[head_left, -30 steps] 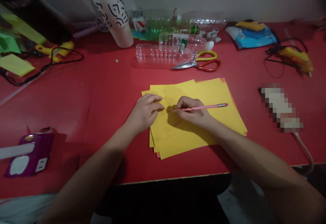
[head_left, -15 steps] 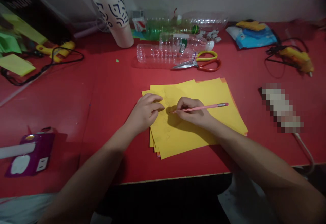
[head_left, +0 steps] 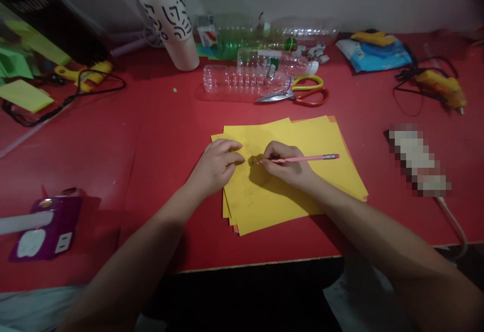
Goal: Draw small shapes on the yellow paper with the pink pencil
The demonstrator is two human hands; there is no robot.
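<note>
Red table (head_left: 166, 120) | yellow paper (head_left: 306, 135) under both | left hand (head_left: 217, 167) spread | right hand (head_left: 287, 164) gripping pencil (head_left: 315, 158)

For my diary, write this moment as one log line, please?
left hand: on yellow paper; right hand: holds pink pencil; scissors: on table

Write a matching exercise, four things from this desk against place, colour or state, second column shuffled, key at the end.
Things
1. pink pencil
2. scissors
3. white tumbler
4. left hand

Place, colour or state
A. standing left of the clear bottles
B. at the left edge of the yellow paper, holding nothing
C. one yellow handle, one red
D. gripped in the right hand

Pairs: 1-D, 2-C, 3-A, 4-B
</note>
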